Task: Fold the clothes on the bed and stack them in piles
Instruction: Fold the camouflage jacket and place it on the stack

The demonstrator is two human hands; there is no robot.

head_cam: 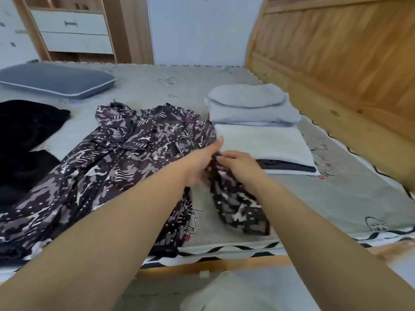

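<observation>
I see both my left hand (203, 163) and right hand (235, 163) pinching the patterned garment's (116, 158) sleeve; folded stack (262, 140) just at one o'clock, bare sheet (325, 198) at three.

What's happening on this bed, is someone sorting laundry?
Yes, a person is folding clothes. Both hands, the left hand and the right hand, hold the sleeve of a dark patterned shirt that lies spread and not yet folded on the bed. To the right, a folded white garment tops one pile, and behind it sits a folded light grey garment. A black garment lies unfolded at the left, with a grey pillow further back.
</observation>
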